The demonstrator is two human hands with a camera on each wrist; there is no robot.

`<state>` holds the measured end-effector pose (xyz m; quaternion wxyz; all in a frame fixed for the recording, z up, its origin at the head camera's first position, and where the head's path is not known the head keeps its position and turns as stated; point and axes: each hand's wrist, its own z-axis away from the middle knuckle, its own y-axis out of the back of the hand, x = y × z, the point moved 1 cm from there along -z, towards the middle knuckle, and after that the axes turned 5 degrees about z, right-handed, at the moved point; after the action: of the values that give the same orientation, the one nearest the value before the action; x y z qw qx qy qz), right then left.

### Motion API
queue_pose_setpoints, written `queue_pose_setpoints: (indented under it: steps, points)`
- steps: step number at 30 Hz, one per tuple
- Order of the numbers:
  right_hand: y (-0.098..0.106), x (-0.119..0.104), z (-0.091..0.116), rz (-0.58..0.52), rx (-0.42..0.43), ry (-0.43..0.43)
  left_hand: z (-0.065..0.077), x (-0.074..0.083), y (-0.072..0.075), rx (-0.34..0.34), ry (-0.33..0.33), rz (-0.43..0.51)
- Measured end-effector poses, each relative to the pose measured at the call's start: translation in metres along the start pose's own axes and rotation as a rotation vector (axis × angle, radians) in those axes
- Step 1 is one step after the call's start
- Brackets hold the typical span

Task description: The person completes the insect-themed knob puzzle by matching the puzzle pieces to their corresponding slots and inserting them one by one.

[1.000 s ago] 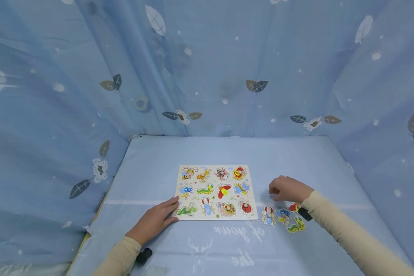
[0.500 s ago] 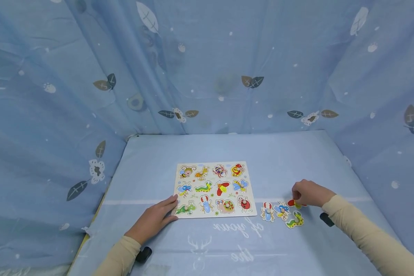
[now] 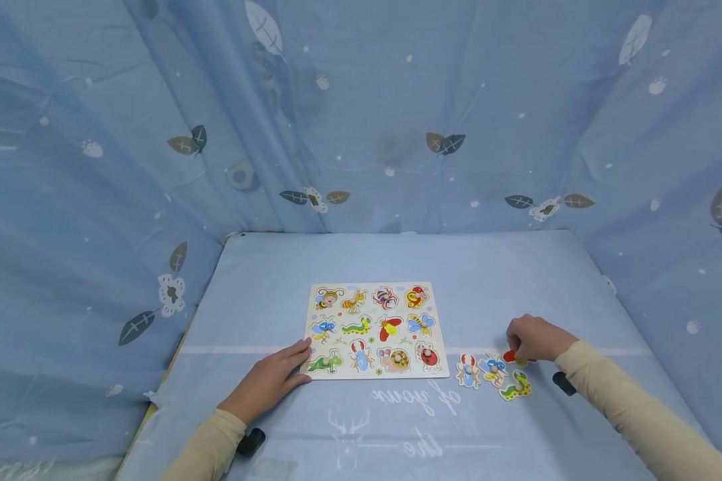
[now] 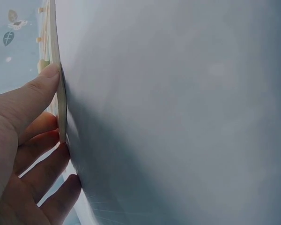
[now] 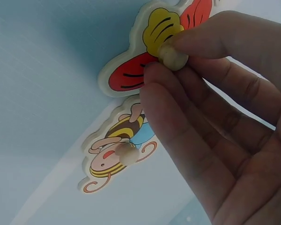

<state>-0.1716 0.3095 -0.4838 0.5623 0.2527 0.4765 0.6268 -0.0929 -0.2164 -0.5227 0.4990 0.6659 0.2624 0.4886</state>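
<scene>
My left hand (image 3: pixel 271 381) rests at the lower left corner of an insect puzzle board (image 3: pixel 349 375). In the left wrist view its thumb (image 4: pixel 42 82) touches the board's edge, with the fingers spread loosely beside it. On the right, my right hand (image 3: pixel 538 337) pinches the wooden knob (image 5: pixel 173 57) of a red-winged, yellow-bodied insect puzzle piece (image 5: pixel 126 75). A bee piece (image 5: pixel 105 171) lies just beside it; the hand hides the bee in the head view. Nearby are a beetle piece (image 3: pixel 468 371), a blue mosquito piece (image 3: pixel 493 369) and a green caterpillar piece (image 3: pixel 516 387).
Pale blue cloth covers the table (image 3: pixel 265 280). Blue patterned curtains (image 3: pixel 361 133) enclose it at the back and both sides. The loose pieces lie close together right of the board.
My right hand has moved right and down to the red-winged piece and now pinches its knob. My left hand stays at the board's corner.
</scene>
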Motion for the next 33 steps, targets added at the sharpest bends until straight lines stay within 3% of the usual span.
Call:
queue_pose_setpoints:
  steps: [6, 18, 23, 30, 33]
  points:
    - [0.012, -0.011, -0.009, 0.033, 0.032, 0.064, 0.001, -0.001, 0.000, 0.002, 0.030, -0.008]
    - [0.039, -0.046, -0.043, 0.112, 0.045, 0.143, -0.001, 0.002, 0.000, -0.012, 0.019, 0.010]
    - [0.042, -0.079, -0.066, 0.158, 0.047, 0.223, -0.001, 0.001, 0.002, 0.011, 0.004, 0.009]
    - [0.037, -0.135, -0.090, 0.196, 0.076, 0.426, 0.000, -0.002, -0.003, 0.010, -0.007, 0.000]
    - [0.034, -0.155, -0.097, 0.209, 0.087, 0.473, 0.000, -0.002, -0.004, 0.008, 0.002, 0.001]
